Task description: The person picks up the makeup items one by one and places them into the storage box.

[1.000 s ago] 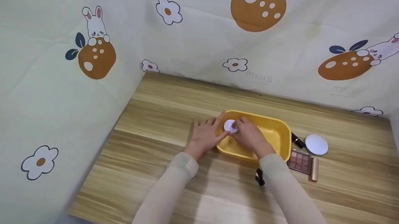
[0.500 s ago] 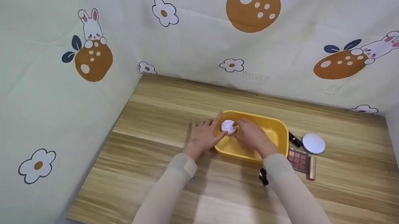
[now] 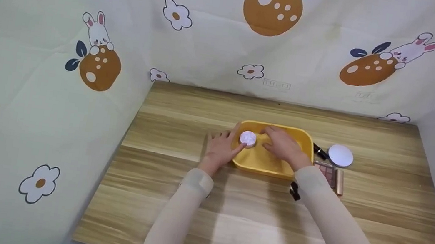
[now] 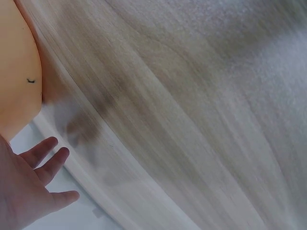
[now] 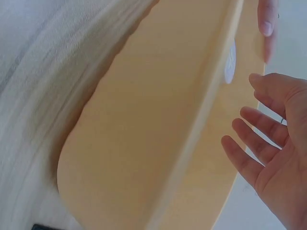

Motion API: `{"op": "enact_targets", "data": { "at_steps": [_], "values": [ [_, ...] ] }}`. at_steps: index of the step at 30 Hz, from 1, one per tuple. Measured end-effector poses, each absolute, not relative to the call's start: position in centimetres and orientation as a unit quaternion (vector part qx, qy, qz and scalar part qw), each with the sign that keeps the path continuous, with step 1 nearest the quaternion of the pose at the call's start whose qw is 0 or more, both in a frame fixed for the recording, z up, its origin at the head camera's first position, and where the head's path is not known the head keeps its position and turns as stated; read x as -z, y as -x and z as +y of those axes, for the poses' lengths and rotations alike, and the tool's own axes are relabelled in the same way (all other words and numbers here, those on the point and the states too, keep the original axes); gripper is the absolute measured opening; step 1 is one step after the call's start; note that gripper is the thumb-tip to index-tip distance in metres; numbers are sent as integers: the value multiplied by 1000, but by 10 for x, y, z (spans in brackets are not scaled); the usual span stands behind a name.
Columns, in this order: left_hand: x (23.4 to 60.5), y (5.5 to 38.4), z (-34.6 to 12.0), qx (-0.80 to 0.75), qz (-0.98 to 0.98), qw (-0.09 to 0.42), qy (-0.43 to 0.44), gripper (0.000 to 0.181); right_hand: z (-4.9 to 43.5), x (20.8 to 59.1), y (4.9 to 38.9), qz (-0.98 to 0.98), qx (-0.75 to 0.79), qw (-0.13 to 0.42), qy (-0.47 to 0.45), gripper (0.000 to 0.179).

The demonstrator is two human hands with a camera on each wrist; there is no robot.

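Observation:
A yellow basin (image 3: 265,171) stands on the wooden table, with a small round white case (image 3: 247,138) at the left end inside it. My left hand (image 3: 220,149) lies at the basin's left rim with its fingers spread, the thumb reaching inside to the edge of the white case. Three of its fingers show outstretched in the left wrist view. Over the inside of the basin, to the right of the case, is my right hand (image 3: 283,145). Its relaxed fingers hold nothing in the right wrist view, and a gap separates them from the case (image 5: 230,62).
Right of the basin lie a black tube (image 3: 320,152), a round white compact (image 3: 340,156), an eyeshadow palette (image 3: 326,173) and a rose-gold tube (image 3: 339,182). A small black item (image 3: 295,190) sits in front, partly under the right sleeve. Patterned cloth walls (image 3: 206,49) border the table.
My right hand has let go of the round white case and drawn back to the right. My left hand stays at the basin's left rim. The head view has shifted slightly.

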State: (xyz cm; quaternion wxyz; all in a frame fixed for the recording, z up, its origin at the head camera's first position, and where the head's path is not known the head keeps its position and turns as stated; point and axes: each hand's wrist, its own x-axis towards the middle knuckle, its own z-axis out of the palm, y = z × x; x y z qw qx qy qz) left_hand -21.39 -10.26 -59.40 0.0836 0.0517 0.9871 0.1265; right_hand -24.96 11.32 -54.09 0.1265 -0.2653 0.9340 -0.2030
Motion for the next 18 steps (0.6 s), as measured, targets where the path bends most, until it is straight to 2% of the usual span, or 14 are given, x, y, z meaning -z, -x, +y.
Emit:
{"op": "enact_targets", "data": {
  "at_steps": [18],
  "values": [
    [592,215,-102,-115,989,76,-57,77,146,524,256,942,190,117,249,39]
  ]
}}
